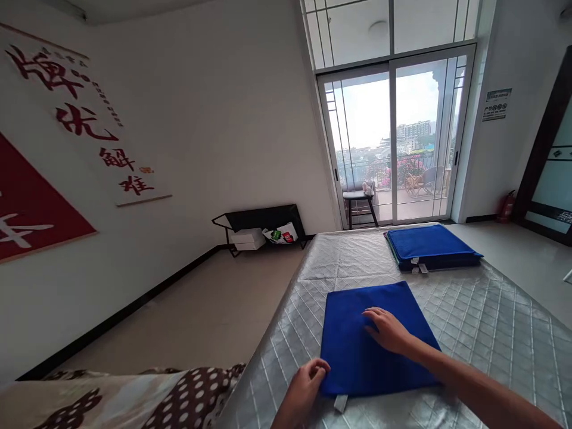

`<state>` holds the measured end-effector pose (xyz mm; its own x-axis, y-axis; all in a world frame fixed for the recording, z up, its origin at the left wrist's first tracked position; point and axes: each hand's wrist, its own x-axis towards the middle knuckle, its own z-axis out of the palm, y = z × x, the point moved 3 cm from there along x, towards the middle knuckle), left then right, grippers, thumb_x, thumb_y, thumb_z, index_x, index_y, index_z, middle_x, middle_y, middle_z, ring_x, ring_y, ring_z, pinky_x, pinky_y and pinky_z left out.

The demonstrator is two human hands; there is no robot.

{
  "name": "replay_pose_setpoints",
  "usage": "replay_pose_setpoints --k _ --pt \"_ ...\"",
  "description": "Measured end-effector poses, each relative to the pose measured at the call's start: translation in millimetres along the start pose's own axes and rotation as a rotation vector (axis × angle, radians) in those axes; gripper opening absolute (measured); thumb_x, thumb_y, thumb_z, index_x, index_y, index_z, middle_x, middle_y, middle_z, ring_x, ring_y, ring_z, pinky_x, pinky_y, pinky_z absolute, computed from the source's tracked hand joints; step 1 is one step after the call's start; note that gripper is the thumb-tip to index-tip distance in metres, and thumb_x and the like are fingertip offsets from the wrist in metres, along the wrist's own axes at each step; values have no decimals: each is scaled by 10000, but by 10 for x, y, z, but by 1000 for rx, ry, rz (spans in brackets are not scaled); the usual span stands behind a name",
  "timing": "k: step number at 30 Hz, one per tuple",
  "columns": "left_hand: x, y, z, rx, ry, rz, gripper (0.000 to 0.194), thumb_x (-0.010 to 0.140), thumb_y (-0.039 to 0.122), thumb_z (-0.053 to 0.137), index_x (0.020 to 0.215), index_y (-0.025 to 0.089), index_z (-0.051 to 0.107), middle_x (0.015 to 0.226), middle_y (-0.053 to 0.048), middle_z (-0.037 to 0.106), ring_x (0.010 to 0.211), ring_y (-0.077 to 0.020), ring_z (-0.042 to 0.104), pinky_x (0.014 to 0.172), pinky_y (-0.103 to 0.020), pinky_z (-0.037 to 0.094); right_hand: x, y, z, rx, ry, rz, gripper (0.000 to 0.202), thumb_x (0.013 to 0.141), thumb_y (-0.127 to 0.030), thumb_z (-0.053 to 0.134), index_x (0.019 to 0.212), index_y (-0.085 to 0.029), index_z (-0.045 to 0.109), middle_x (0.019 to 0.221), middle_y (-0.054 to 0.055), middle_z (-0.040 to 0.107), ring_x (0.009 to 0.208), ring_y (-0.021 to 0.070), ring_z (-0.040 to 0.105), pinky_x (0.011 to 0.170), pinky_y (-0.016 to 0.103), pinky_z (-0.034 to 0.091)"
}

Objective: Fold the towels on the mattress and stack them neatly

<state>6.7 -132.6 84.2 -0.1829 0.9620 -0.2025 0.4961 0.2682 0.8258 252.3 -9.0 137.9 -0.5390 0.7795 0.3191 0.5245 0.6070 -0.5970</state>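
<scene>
A blue square fabric piece [357, 339], much like a cushion cover, lies flat with a small white tag [341, 403] at its front edge. My left hand [308, 381] is at its near left edge, fingers curled and closed on the fabric. Over the middle of the same piece, my right hand [388, 329] is open, its fingers stretched out and touching or just above the cloth. Further back rests a neat stack of similar blue pieces [431, 241], with white tags hanging from the front and a green edge showing at its left.
A silver quilted sheet [473, 322] covers the surface under the fabric. Brown polka-dot cloth [192, 396] lies at the lower left. By the wall stands a low black rack [263, 217] with a white box [248, 238]. Beyond are sliding glass doors [393, 143] and a fire extinguisher [506, 207].
</scene>
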Motion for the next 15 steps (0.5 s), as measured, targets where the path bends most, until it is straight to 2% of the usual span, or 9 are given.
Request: replay_pose_setpoints --k 3,6,8,12,15 --pt "80 37 -22 7 85 23 412 762 510 546 947 183 718 767 -20 713 746 -206 677 686 -292 508 -481 344 -36 -152 -85 81 461 976 -444 474 1389 -268 578 1451 108 550 1372 299 462 1160 516 356" --pt "182 67 -22 -4 136 40 391 730 465 556 953 190 722 927 -69 766 867 -239 722 807 -328 540 -909 670 -111 -304 -141 217 596 977 -522 383 1504 -248 441 1566 70 405 1458 268 332 1217 480 264" --pt "235 61 -29 -27 152 49 379 711 455 560 935 196 724 953 -81 778 886 -260 731 841 -360 547 -1101 785 -128 -344 -163 263 644 980 -559 329 1538 -240 372 1599 51 332 1474 241 292 1230 440 236" --pt "263 -10 -81 -56 160 63 412 687 491 585 928 195 740 935 -89 787 871 -286 738 838 -392 554 -1270 811 -69 -362 -176 301 679 981 -577 284 1553 -214 329 1618 43 273 1487 221 255 1233 386 223" --pt "246 -84 -114 -51 136 70 457 672 520 604 931 177 760 955 -103 789 923 -292 733 864 -383 552 -1221 770 -41 -375 -201 344 690 977 -586 273 1542 -198 361 1608 56 302 1480 238 278 1225 386 234"
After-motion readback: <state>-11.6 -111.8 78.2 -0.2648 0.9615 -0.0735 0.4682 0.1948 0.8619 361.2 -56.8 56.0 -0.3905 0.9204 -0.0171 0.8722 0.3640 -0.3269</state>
